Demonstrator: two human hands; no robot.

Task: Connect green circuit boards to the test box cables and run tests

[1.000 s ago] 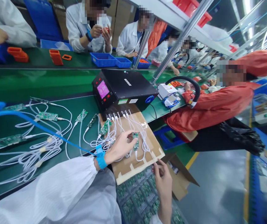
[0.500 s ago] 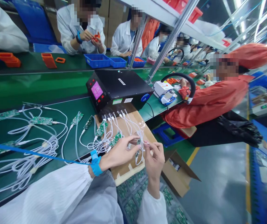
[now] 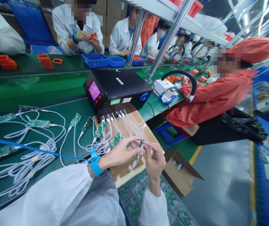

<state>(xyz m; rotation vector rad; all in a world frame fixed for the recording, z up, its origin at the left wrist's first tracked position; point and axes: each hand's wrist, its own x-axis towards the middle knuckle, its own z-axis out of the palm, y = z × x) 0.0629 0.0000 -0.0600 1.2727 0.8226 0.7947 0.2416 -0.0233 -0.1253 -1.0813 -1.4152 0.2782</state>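
My left hand (image 3: 122,153), with a blue strap at the wrist, reaches over the brown cardboard. Its thumb and fingers close on a small circuit board (image 3: 141,143), mostly hidden by the fingers. My right hand (image 3: 155,157) pinches at the right end of that board. Whether those fingertips hold the board's edge or a cable plug is too small to tell. White cables (image 3: 135,161) hang beneath both hands. Left of them, a green circuit board (image 3: 115,140) and another green board (image 3: 100,129) lie among cables running to the black box (image 3: 121,86) with a pink screen.
Several wired boards and coiled cables (image 3: 34,157) spread over the green bench at left. Trays of boards (image 3: 132,201) sit below my hands, beside an open carton (image 3: 179,172). A co-worker in red (image 3: 209,97) sits at right; others work across the line near blue bins (image 3: 95,60).
The small board has come up and tilted between my hands, and the cable loop beneath has shifted. My right fingers have drawn in toward the board. The whole view has moved slightly.
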